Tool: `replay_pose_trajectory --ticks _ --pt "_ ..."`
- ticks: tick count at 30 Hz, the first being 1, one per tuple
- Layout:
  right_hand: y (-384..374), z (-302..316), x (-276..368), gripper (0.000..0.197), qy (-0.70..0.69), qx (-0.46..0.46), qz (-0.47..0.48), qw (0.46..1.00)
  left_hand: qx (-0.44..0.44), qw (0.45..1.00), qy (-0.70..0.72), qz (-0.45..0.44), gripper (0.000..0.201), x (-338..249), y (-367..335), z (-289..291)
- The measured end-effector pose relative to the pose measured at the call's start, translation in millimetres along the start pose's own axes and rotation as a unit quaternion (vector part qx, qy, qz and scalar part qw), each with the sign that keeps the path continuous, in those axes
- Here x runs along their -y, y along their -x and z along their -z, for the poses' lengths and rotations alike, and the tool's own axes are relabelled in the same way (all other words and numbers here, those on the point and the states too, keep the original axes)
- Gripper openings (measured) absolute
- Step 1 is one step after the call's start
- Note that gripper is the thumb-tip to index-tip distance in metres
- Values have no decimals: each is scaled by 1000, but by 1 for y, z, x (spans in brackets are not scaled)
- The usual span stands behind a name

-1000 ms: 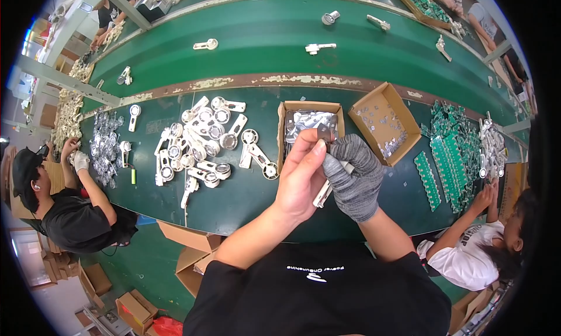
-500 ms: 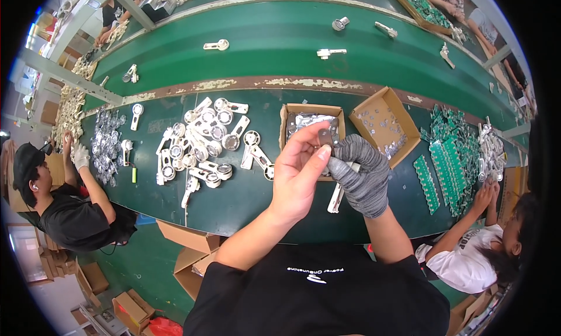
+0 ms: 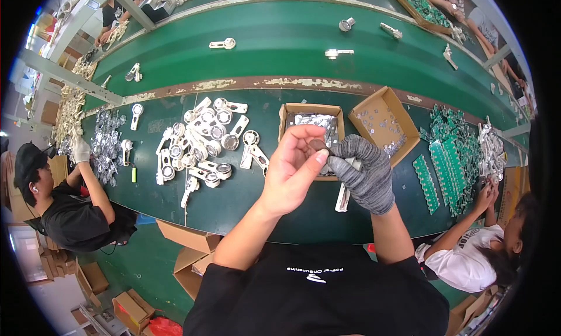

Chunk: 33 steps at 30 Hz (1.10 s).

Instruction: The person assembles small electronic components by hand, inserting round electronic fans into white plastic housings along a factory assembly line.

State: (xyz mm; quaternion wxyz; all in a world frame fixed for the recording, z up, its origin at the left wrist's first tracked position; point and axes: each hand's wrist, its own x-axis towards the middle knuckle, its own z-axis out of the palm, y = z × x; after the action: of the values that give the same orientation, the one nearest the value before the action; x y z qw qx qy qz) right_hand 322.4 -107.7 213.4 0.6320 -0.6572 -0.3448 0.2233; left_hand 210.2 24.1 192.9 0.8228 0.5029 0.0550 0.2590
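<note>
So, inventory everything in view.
piece: one, dark, left fingertips
held part: one, white, right hand
rounded parts: many, white, left
shiny parts: many, silvery, farther left
cylinder: one, lime, left
open boxes: two, brown, beyond hands, holding greyish pieces
circuit boards: many, green, right
loose parts: many, white, far right
belt: one, green, beyond bench, carrying parts
bench: one, green, centre
floor boxes: several, brown, left
bag: one, red, floor
co-workers: two nearby, black shirt left, white shirt right
left hand: one, bare, centre
right hand: one, grey glove, centre

White parts [image 3: 339, 53] on the belt [image 3: 269, 61] lie farther right, upper frame. Near centre, the dark plate [image 3: 317, 144] tilts flatter.
</note>
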Motion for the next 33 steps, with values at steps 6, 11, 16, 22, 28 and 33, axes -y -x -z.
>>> replay_pose_trajectory --ticks 6,11,16,22,28,33 --pt "-5 15 4 9 42 40 -40 998 24 988 -147 -27 32 -3 0 5" --pt "-17 26 19 14 173 92 2 981 91 945 -314 -21 27 -17 -6 16" --pt "-28 31 17 21 229 156 14 961 101 914 -393 -19 29 -26 -10 12" --pt "-33 29 12 22 195 166 5 967 60 950 -306 18 32 -10 -8 19" --pt "-30 20 -1 13 113 115 4 987 -12 989 -58 132 31 -2 -9 25" --pt "-23 17 -12 15 110 83 50 989 1 994 -15 109 31 3 -11 26"
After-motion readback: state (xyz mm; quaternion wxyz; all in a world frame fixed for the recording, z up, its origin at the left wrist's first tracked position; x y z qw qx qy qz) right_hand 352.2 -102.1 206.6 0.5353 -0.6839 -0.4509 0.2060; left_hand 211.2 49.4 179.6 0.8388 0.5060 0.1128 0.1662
